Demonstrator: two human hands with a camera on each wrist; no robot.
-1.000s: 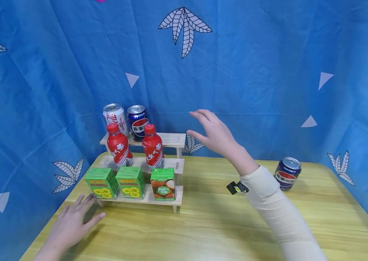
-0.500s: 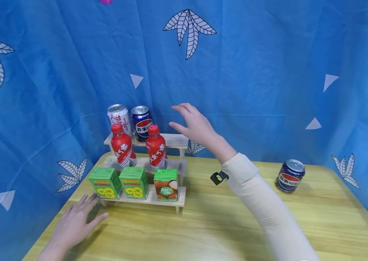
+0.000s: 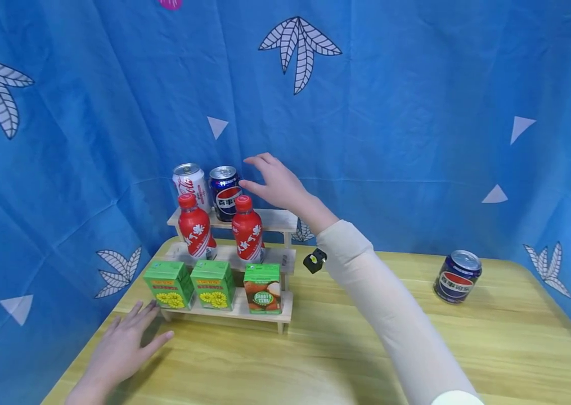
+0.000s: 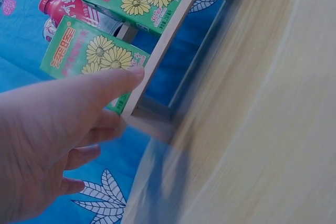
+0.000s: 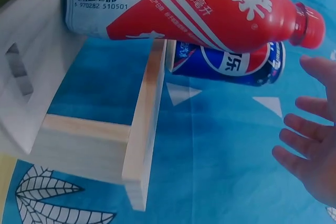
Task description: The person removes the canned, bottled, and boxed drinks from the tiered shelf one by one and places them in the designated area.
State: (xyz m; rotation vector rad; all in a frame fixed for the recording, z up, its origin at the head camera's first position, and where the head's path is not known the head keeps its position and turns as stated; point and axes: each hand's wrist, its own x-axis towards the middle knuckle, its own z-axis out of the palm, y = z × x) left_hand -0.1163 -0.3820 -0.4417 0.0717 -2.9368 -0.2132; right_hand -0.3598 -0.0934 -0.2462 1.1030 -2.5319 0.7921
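My right hand [image 3: 277, 185] hovers over the right part of the wooden shelf's [image 3: 277, 219] top tier, fingers apart and holding nothing. Its thumb overlaps the edge of an upright blue cola can [image 3: 225, 205] in the head view; the right wrist view shows a gap between fingers and can [image 5: 226, 66]. A white cola can [image 3: 185, 183] stands left of it. At the shelf's lower left end, my left hand [image 3: 123, 349] has its fingers spread beside a green chrysanthemum drink carton [image 3: 169, 287]. In the left wrist view, its thumb [image 4: 123, 80] crosses the carton's lower corner; contact is unclear.
Two red bottles [image 3: 196, 230] stand on the middle tier, partly in front of the cans. Another chrysanthemum carton [image 3: 212, 287] and a lychee carton [image 3: 263, 289] share the bottom tier. A second blue cola can [image 3: 457, 275] stands on the wooden table at right. Blue curtain surrounds the table.
My right hand has moved left, from beyond the shelf's right end to beside the blue can on the top tier. The left hand stays at the shelf's end. The head view has shifted slightly.
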